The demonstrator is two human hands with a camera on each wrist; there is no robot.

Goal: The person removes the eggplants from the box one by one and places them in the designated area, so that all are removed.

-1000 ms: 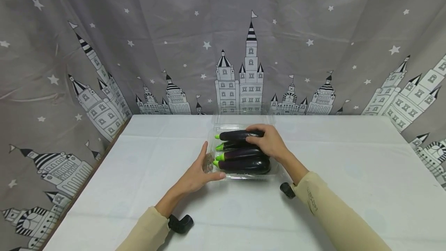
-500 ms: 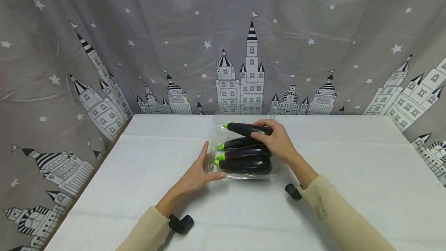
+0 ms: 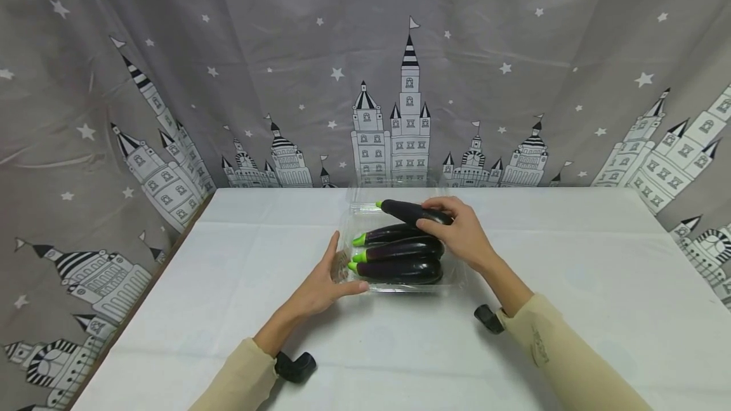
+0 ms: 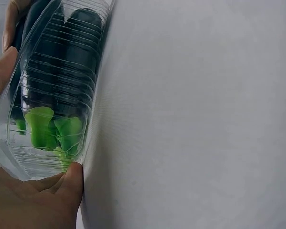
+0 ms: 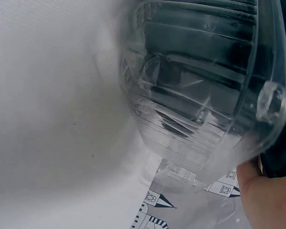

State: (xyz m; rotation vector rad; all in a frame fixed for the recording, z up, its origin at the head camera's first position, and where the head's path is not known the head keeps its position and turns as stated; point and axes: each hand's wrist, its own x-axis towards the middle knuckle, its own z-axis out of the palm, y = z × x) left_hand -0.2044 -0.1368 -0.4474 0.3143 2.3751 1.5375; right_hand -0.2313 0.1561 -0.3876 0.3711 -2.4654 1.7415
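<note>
Right hand (image 3: 464, 233) pinching an eggplant (image 3: 407, 210) by its fat end, over the far side of the box (image 3: 400, 289), near the table's (image 3: 548, 284) far edge! Left hand (image 3: 316, 285) spread, touching the box's left end. I'd guess firm, light, slick: fat end's my grip.

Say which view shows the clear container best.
Head: it alone frames the whole clear container, open top visible. Left wrist gives a cropped close-up beside the left hand; right wrist, only cropped ribbed wall.
</note>
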